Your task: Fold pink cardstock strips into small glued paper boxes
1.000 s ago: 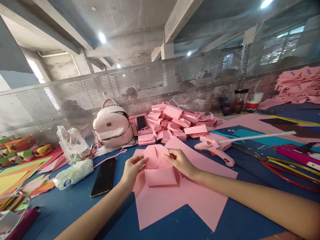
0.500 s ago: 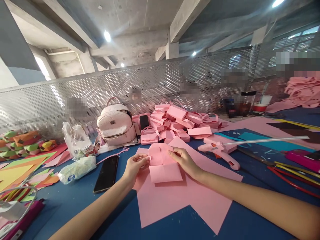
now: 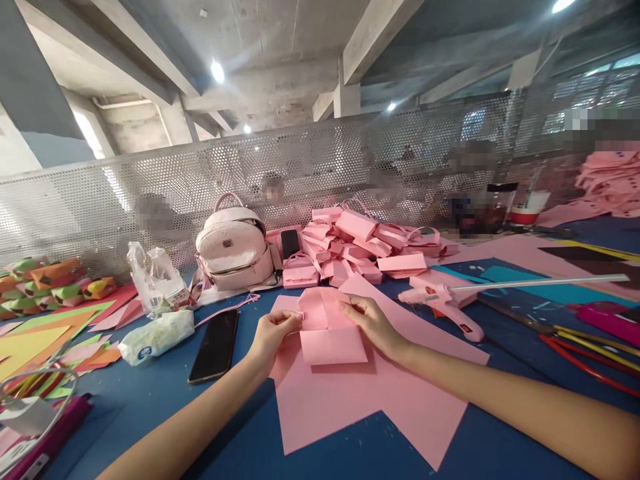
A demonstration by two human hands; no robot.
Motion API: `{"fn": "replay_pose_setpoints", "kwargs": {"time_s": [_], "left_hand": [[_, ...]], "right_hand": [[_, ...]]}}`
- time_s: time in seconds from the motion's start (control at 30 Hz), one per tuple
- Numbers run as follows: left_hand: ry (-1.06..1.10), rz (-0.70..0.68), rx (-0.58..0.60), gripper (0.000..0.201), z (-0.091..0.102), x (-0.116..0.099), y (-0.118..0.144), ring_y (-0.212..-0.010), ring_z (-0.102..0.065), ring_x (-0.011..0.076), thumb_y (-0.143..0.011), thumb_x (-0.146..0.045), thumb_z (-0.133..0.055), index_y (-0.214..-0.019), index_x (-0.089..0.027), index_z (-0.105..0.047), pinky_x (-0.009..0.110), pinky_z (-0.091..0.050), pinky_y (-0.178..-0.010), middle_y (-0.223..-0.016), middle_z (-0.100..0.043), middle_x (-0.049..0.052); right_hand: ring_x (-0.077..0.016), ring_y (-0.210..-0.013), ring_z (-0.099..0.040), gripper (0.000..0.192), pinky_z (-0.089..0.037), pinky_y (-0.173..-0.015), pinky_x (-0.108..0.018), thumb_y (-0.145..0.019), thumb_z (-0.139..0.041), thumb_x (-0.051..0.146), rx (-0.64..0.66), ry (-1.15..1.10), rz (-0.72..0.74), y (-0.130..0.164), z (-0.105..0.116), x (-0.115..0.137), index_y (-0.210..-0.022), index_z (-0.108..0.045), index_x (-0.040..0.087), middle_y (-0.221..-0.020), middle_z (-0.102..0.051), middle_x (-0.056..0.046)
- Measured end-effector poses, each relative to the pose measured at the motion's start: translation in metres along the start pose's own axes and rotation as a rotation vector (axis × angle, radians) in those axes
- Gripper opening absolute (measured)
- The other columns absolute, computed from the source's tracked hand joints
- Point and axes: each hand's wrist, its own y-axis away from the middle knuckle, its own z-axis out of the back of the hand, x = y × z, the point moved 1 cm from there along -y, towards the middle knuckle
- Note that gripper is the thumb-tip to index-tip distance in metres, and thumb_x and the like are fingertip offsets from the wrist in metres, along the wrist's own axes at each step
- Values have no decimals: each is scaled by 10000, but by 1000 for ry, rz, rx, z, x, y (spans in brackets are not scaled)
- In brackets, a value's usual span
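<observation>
Centrally, a folded pink paper piece [image 3: 330, 330] sits between both hands, left hand [image 3: 270, 333] and right hand [image 3: 373, 323] each pinching its upper edge.

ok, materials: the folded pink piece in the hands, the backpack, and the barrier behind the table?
Folded pink piece: looks like matte craft paper, holding sharp flat creases; both the left hand and the right hand pinch it. Backpack: probably faux leather, pale pink with a slight sheen and stitched seams. Barrier: seemingly perforated sheet metal, grey, with regular round holes you can see through.
</observation>
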Motion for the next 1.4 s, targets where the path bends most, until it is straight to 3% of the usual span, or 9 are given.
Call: {"fn": "replay_pose_setpoints", "kwargs": {"time_s": [0.3,0.5,0.73,0.9,1.1,1.3,1.4], "left_hand": [[5,20,-26,435,-4,-7,5,-522,-558,76,-427,-370,-961,-680,-117,-713,172,-459,-505,-575,-614,-8],[48,31,-20,425,-3,0,3,-483,-503,49,-447,-383,-953,-684,-104,-738,168,-443,-507,-531,-573,-28],[70,79,-12,460,-4,6,4,-569,-614,121,-438,-424,-950,-719,-118,-754,242,-514,-591,-616,-665,35],[37,82,-21,459,-4,5,4,-541,-577,102,-424,-438,-950,-684,-127,-737,239,-507,-582,-576,-617,8],[-73,-36,-27,447,-2,-7,3,-509,-520,79,-470,-471,-922,-624,-108,-713,198,-426,-512,-564,-600,5],[-164,-221,-116,413,16,-29,-12,-544,-524,81,-498,-451,-905,-670,-115,-737,193,-422,-560,-600,-651,3],[-180,-245,-141,445,24,-31,-18,-548,-542,102,-503,-489,-887,-699,-116,-743,215,-433,-560,-619,-667,19]], "right_hand": [[-131,-637,-322,386,-265,-583,-260,-867,-556,512,20,-4,2,1,-1,0,-679,-461,189,-663,-326,35],[-132,-647,-330,390,-271,-595,-265,-872,-558,516,23,-11,3,1,-1,0,-684,-481,183,-665,-328,37],[-142,-643,-373,390,-308,-608,-276,-859,-571,534,10,6,-8,1,-1,3,-711,-542,174,-652,-394,33],[-124,-620,-328,403,-272,-584,-265,-856,-585,512,0,-15,3,1,-1,3,-650,-467,187,-632,-333,48],[-127,-620,-413,377,-334,-565,-252,-822,-641,509,19,-86,-11,1,-2,5,-687,-526,175,-658,-460,28],[-123,-569,-542,411,-374,-477,-231,-846,-602,542,-9,-303,-138,-3,0,2,-1021,-631,171,-776,-626,-21],[-128,-581,-577,359,-365,-472,-228,-852,-600,478,15,-393,-165,-7,3,-2,-1039,-626,172,-822,-658,-41]]}}
